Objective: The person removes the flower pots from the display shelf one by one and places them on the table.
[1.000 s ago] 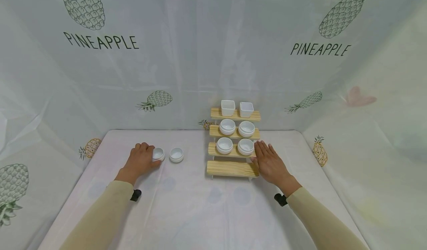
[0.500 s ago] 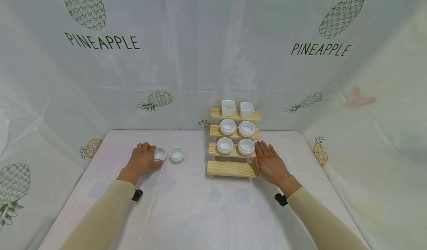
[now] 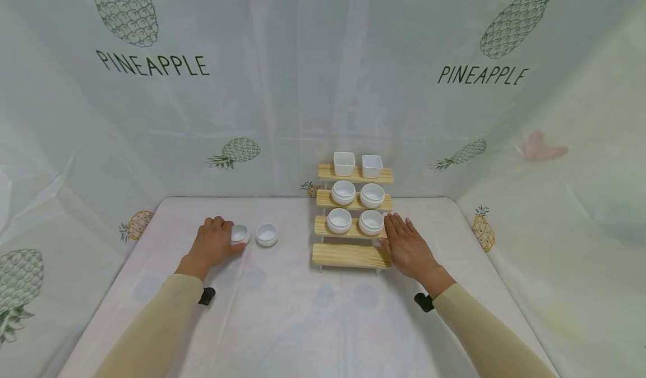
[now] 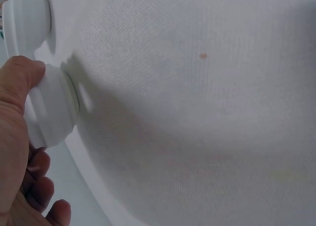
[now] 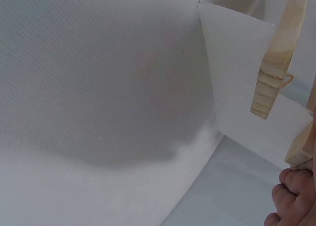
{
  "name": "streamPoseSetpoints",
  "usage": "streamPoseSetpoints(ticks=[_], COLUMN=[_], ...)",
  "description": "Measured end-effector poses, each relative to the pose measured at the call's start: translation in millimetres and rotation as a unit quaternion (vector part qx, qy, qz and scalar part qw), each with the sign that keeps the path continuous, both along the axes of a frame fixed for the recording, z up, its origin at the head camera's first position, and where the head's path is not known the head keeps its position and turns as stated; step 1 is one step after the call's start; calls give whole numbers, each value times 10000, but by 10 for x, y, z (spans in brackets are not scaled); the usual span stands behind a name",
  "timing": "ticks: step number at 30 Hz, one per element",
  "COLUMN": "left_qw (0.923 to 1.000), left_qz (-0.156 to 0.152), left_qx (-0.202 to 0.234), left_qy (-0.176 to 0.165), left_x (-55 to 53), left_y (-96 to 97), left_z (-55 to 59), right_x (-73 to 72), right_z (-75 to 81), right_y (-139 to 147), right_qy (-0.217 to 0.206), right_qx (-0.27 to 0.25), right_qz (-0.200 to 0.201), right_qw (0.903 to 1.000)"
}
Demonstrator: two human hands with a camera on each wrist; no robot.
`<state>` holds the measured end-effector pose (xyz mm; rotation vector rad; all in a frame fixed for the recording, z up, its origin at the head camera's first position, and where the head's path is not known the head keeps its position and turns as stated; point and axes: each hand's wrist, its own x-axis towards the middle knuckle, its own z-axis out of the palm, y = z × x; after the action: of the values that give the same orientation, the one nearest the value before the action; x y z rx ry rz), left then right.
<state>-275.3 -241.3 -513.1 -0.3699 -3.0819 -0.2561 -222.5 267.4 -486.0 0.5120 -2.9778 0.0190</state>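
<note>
At the left of the table, my left hand [image 3: 211, 244] pinches a small round white bowl [image 3: 239, 234] between thumb and fingers. The left wrist view shows the thumb on one side of that bowl [image 4: 52, 107], its base on or just above the cloth. A matching bowl [image 3: 266, 235] stands just to its right. My right hand [image 3: 411, 249] lies with straight fingers along the right side of a stepped wooden stand [image 3: 351, 256]. In the right wrist view its curved fingertips [image 5: 291, 194] sit by the end of a wooden shelf [image 5: 301, 149].
Two square white bowls [image 3: 345, 164] stand on the stand's top shelf. Round white bowls [image 3: 343, 192] sit in pairs on the two shelves below, and the lowest shelf is bare wood. Behind the table hangs a pineapple-print curtain [image 3: 323, 86], with more cloth at both sides.
</note>
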Motion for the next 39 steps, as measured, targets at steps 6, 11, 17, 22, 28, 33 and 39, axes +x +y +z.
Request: streamPoseSetpoints(ticks=[6, 11, 17, 22, 28, 33, 39], left_qw=[10000, 10000, 9999, 9995, 9984, 9920, 9718], left_qz=[5, 21, 53, 83, -74, -373, -967], left_qx=[48, 77, 92, 290, 397, 580, 818], left_qy=[-40, -45, -26, -7, 406, 1061, 1988], left_x=[12, 25, 24, 31, 79, 154, 249], left_y=[-22, -19, -19, 21, 248, 583, 1016], left_z=[-3, 5, -10, 50, 270, 457, 579], right_x=[-1, -3, -4, 2, 20, 32, 36], right_z=[-2, -14, -18, -18, -11, 6, 18], right_y=[-2, -3, -4, -6, -5, -11, -13], right_qy=[10, 63, 144, 181, 164, 153, 164], right_qx=[27, 38, 51, 23, -22, -10, -4], right_qz=[-2, 35, 63, 76, 57, 39, 47], right_qw=[10000, 10000, 9999, 9998, 9998, 9999, 9999])
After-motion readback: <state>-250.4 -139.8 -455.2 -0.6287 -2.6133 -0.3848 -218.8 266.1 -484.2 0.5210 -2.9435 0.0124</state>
